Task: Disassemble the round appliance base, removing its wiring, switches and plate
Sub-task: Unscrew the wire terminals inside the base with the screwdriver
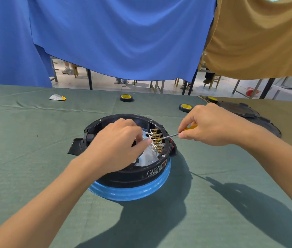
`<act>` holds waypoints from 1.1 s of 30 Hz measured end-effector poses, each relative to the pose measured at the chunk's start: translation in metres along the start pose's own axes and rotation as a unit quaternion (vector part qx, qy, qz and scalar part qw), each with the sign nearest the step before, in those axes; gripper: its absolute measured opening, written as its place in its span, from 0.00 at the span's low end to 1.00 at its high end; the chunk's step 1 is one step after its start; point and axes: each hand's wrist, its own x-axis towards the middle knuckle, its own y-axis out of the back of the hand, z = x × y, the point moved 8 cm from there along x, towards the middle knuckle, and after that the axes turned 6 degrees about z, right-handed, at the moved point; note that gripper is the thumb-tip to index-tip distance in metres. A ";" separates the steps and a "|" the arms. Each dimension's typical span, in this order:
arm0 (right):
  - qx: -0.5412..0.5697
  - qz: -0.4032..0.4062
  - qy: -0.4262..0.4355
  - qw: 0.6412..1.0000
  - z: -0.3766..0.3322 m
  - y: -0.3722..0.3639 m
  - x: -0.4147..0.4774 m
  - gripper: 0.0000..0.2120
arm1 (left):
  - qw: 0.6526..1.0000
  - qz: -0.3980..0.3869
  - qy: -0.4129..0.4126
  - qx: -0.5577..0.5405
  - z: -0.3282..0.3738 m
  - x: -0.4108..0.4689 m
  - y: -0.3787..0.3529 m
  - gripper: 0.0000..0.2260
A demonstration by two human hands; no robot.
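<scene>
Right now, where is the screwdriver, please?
The screwdriver is right of centre in the head view, gripped by the right hand, tip at the brass terminals in the base.

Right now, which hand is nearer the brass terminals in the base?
Left. The left hand pinches white wires right beside the brass terminals; the right hand is outside the base, pointing a screwdriver at them.
</scene>
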 end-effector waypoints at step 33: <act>-0.085 -0.086 0.028 0.992 -0.022 0.006 0.035 0.08 | 0.988 -0.144 0.034 0.050 0.003 0.003 -0.044 0.36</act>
